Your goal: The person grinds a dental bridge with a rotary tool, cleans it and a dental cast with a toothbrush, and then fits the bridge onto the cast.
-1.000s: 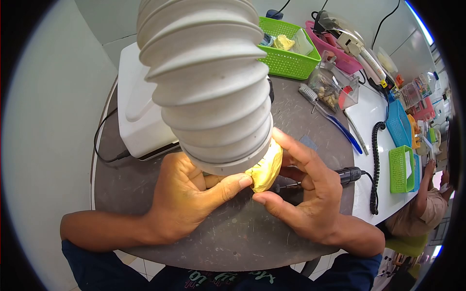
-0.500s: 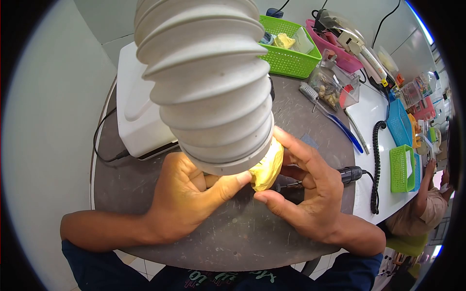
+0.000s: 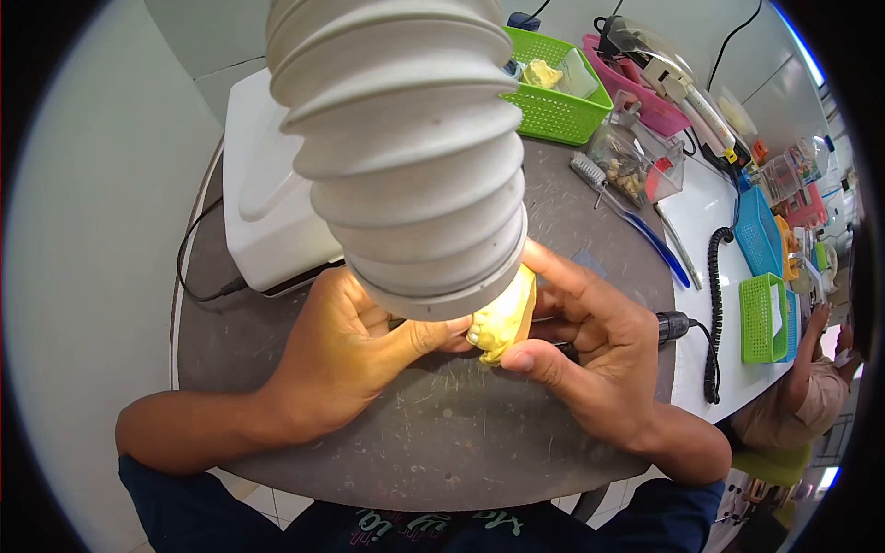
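Observation:
A yellow dental cast (image 3: 502, 318) with moulded teeth sits between my hands, brightly lit, its upper part hidden behind the white ribbed hose (image 3: 415, 157). My right hand (image 3: 595, 336) grips the cast from the right, thumb at its lower edge and index finger along its top. My left hand (image 3: 346, 355) closes in from the left, thumb tip against the toothed side; its other fingers are partly hidden by the hose. Behind my right hand lies a black rotary handpiece (image 3: 673, 326), mostly covered by that hand.
A white machine (image 3: 267, 203) stands on the grey table (image 3: 442, 442) at left. Toward the back right are a green basket (image 3: 562, 111), a pink basket (image 3: 659, 115), a clear container (image 3: 636, 161) and a blue-handled wire brush (image 3: 645, 235). A co-worker (image 3: 807, 392) sits at far right.
The cast has turned in my hands, so its teeth now show on the left side. My right thumb has shifted right and up along its lower edge.

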Demonstrator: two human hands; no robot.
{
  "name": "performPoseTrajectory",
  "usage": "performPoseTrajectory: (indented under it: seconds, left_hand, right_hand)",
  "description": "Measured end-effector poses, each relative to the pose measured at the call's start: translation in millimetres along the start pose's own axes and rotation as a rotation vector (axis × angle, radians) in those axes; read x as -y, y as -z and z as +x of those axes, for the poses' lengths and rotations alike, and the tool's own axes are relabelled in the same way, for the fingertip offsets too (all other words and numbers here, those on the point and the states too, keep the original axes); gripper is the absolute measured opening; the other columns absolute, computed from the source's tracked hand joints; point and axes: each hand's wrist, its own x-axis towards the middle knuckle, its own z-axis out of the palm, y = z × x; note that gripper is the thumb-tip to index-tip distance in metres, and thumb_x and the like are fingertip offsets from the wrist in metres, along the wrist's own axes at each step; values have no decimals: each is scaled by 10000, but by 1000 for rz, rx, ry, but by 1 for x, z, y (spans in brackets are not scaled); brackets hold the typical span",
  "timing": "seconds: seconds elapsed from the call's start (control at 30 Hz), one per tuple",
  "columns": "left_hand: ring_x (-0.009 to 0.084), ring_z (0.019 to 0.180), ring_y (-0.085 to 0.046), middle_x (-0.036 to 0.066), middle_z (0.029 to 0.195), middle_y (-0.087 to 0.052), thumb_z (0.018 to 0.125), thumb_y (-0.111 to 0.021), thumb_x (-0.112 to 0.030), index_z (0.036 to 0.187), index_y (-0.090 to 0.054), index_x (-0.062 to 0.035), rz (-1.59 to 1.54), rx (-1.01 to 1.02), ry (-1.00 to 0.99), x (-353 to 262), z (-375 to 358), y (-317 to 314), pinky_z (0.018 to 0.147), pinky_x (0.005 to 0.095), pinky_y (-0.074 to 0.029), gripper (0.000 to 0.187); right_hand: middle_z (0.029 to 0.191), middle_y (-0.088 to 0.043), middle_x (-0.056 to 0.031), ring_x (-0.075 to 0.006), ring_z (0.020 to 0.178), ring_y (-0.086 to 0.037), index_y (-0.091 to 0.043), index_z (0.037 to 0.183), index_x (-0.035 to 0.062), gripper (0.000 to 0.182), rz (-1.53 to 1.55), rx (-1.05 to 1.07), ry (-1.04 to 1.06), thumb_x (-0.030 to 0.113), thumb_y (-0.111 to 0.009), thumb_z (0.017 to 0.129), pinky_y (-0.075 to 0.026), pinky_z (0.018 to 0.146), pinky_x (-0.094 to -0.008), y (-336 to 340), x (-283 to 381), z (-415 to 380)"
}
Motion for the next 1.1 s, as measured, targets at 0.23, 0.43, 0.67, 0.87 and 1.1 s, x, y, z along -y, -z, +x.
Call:
performPoseTrajectory:
  seconds: [0.23,0.43,0.67,0.87,1.1]
  left_hand:
    - [180,1048,-637,140,1134,-644,884,-677,0,1165,-570,88,-81,-3,14,-1,0,-2,884,297,-569,314]
    - [161,1018,-637,119,1114,-648,869,-700,-11,1170,-577,75,-29,17,16,-3,1,-2,867,288,-567,337]
    - [149,985,-638,101,1098,-654,880,-704,-53,1170,-580,61,37,35,0,-1,2,0,840,275,-559,336]
    - [149,968,-642,103,1091,-656,894,-694,-73,1182,-568,59,-9,40,-5,-1,2,0,832,275,-559,341]
    - [158,989,-646,126,1111,-646,916,-668,-78,1200,-555,75,-51,98,44,-1,3,4,834,266,-570,341]
  right_hand:
    - [1149,-644,-212,-221,1048,-646,-332,1442,-72,666,31,-13,-23,59,-689,895,-542,890,-315,0,1,1]
    - [1121,-654,-219,-225,1029,-657,-348,1430,-76,655,26,-2,-19,38,-693,885,-552,877,-311,0,1,1]
    - [1122,-656,-204,-213,1021,-657,-385,1406,-75,666,26,-35,-97,10,-729,842,-556,868,-302,-2,4,1]
    - [1085,-668,-191,-206,982,-664,-391,1405,-70,655,81,-35,-113,30,-725,851,-562,847,-301,-1,6,1]
    - [991,-700,-153,-157,916,-683,-436,1407,-4,569,182,-49,-162,80,-690,905,-571,782,-251,-2,8,3]
